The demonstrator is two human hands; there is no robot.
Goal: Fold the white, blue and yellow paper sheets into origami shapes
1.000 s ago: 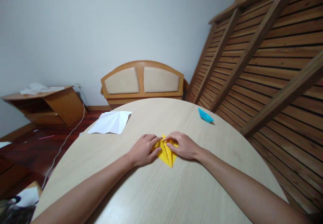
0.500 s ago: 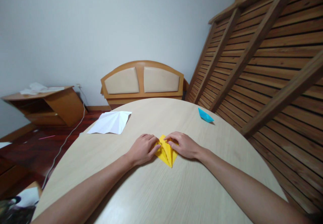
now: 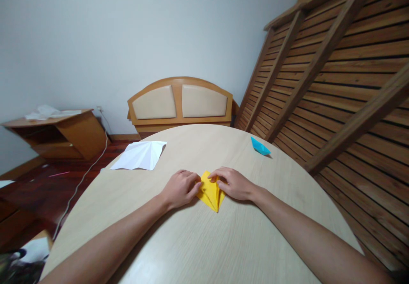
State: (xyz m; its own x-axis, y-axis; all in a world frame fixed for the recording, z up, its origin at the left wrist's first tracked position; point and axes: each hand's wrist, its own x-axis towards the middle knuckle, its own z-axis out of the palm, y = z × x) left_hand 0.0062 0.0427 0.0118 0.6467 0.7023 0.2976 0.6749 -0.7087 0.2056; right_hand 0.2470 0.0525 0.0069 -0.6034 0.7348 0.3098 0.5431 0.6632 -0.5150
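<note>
Stretching across most of the view, a round pale wooden table [image 3: 198, 250] carries the work, its curved far edge running in front of a padded wooden headboard [image 3: 180, 101] that leans on a plain grey-white wall. To the right, a slatted wooden frame [image 3: 335, 75] slopes close beside the table's rim. To the left, dark red floor shows, with a low wooden cabinet [image 3: 60, 134] against the wall and a white cable [image 3: 81, 179] trailing over the boards.

Near the table's middle lies a folded yellow paper [image 3: 211, 194], flat on the surface, its point aimed toward the person. The left hand [image 3: 180, 188] presses on the paper's left side, fingers curled together with the tips on the sheet. The right hand [image 3: 232, 184] rests on its right side, fingers bent and close, tips pinching at a fold near the top.

Beyond the left hand, well apart, a creased white sheet [image 3: 140, 155] lies by the far left edge. A small blue folded paper [image 3: 260, 146] sits near the far right edge. Bare tabletop lies between the forearms and toward the near rim.
</note>
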